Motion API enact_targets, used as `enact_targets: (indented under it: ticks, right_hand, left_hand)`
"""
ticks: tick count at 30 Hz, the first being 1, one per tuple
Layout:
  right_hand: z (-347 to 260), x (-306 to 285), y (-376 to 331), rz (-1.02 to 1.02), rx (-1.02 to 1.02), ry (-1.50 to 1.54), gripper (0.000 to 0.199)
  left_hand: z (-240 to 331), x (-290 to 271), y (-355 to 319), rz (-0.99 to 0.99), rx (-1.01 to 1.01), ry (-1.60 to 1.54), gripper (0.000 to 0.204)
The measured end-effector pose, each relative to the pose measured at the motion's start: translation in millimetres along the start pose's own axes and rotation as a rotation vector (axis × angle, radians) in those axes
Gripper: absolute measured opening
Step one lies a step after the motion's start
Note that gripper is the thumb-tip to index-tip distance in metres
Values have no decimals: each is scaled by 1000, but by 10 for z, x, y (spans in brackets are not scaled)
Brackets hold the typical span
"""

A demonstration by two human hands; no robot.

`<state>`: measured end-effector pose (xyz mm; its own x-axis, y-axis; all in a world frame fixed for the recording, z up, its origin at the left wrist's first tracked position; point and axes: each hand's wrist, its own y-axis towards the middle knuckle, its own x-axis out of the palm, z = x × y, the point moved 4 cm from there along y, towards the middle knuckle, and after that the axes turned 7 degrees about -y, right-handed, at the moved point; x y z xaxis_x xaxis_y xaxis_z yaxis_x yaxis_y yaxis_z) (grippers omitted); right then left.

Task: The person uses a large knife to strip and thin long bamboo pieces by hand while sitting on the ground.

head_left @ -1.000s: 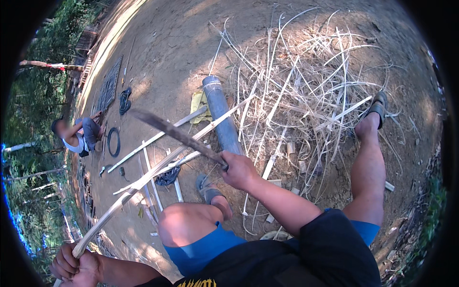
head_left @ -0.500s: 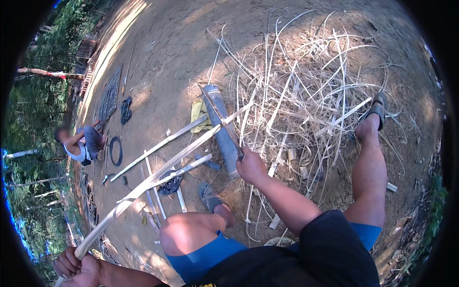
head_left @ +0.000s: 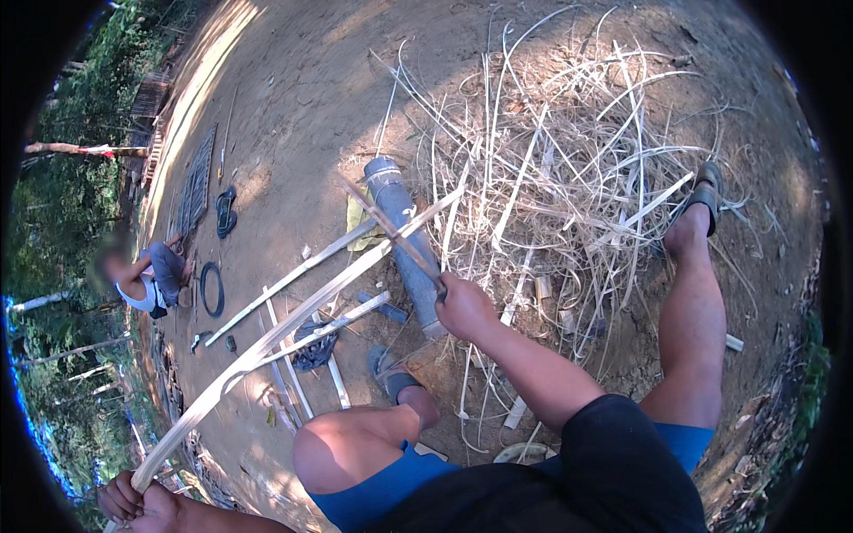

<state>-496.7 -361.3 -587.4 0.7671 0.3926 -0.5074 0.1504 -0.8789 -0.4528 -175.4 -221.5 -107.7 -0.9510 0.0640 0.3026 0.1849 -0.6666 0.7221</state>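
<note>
In the lower left, my left hand (head_left: 133, 502) is wrapped round the near end of a long pale strip of split wood or bamboo (head_left: 258, 355). The strip slants up across a grey pipe-like cylinder (head_left: 391, 182) lying on the ground. My right hand (head_left: 466, 306) grips the handle of a long knife (head_left: 373, 209). Its blade points up and left and crosses the strip over the cylinder; whether the edge touches the strip I cannot tell. The handle is mostly hidden in my fingers.
A large heap of pale shavings (head_left: 569, 169) spreads between cylinder and my right foot. More strips (head_left: 293, 271), a black plastic bag (head_left: 315, 346) and a coiled black hose (head_left: 211, 289) lie left. Another person (head_left: 155, 275) sits at far left, near a pair of sandals (head_left: 226, 211).
The knife blade has shifted left along the strip, toward my left hand, and tilted a little. My left hand has moved only slightly, still holding the strip.
</note>
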Motion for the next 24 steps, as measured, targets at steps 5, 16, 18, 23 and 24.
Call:
enact_targets:
  ticks: [5, 16, 18, 23, 24]
  right_hand:
    - [249, 26, 285, -37, -42, -27, 27]
    - [237, 25, 344, -82, -50, -79, 26]
    - [506, -37, 622, -83, 62, -124, 22]
    - [881, 38, 872, 21, 225, -57, 26]
    - [745, 39, 762, 10, 189, -82, 26]
  left_hand:
    - [7, -141, 123, 57, 10, 63, 59]
    - [42, -540, 276, 117, -46, 95, 61]
    - [7, -713, 270, 131, -66, 95, 63]
    - [69, -886, 353, 161, -71, 128, 67]
    - [64, -859, 342, 157, -73, 106, 67]
